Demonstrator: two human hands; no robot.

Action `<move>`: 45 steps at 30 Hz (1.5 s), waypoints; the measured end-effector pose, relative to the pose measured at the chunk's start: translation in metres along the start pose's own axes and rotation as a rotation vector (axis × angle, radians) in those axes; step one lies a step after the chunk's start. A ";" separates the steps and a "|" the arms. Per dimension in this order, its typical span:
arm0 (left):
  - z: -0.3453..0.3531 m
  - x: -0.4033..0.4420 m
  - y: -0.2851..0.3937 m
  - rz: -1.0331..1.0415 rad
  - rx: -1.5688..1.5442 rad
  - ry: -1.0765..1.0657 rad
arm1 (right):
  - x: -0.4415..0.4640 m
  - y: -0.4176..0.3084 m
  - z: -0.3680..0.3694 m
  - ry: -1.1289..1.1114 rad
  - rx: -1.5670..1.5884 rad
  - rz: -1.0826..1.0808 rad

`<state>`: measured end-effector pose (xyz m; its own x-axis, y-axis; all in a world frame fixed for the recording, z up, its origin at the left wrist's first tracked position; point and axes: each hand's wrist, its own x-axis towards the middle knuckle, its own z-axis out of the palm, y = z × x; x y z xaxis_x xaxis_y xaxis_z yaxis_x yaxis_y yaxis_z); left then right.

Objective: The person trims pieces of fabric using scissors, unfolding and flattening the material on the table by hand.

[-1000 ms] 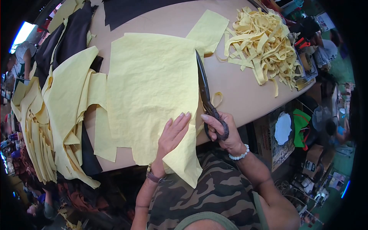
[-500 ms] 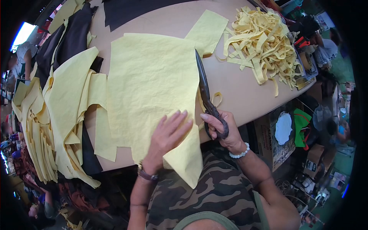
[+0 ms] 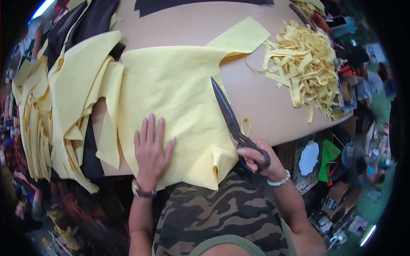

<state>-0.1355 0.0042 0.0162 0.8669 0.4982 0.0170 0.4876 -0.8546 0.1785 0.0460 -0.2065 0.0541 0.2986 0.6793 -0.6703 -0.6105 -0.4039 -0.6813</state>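
A large yellow sheet (image 3: 171,85) lies across the table, its near edge bunched into a fold against the camouflage shirt. Flat on the sheet's lower left part rests my left hand (image 3: 150,151), fingers stretched out and holding nothing. My right hand (image 3: 262,160) grips the handles of dark scissors (image 3: 228,113) at the sheet's right edge. The blades look closed and lie over the sheet, tips pointing away from me. A smaller yellow piece (image 3: 241,36) extends from beneath the sheet's far right corner.
Yellow strips (image 3: 303,64) are heaped at the table's right end. Draped yellow pieces (image 3: 77,81) and dark material (image 3: 92,25) lie at the left. Another dark piece (image 3: 192,5) sits at the far edge. Boxes and a green item (image 3: 328,160) are beyond the table's right side.
My left hand has moved left over the sheet. The scissors now lie over the sheet, tips nearer me. The sheet's near part has shifted and bunched, and the camera view has shifted.
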 end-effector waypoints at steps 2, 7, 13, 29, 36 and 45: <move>-0.007 -0.034 0.014 -0.029 -0.064 0.049 | -0.008 0.002 -0.003 -0.034 -0.063 0.084; -0.044 -0.031 0.019 0.081 -0.275 0.012 | -0.023 0.011 -0.013 -0.082 -0.189 0.188; -0.044 0.079 0.009 0.447 -0.215 0.282 | -0.029 0.011 -0.014 -0.060 -0.195 0.198; 0.026 0.081 0.009 0.270 -0.170 0.125 | -0.012 0.010 -0.030 -0.166 -0.114 0.152; 0.026 0.080 0.010 0.244 -0.170 0.070 | -0.005 0.013 -0.022 -0.150 -0.011 0.176; 0.028 0.078 0.014 0.176 -0.135 0.059 | -0.007 0.016 -0.007 -0.080 -0.115 0.207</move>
<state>-0.0585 0.0270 -0.0075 0.9278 0.3546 0.1163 0.3080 -0.9035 0.2979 0.0397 -0.2222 0.0459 0.1134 0.6194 -0.7768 -0.5641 -0.6035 -0.5636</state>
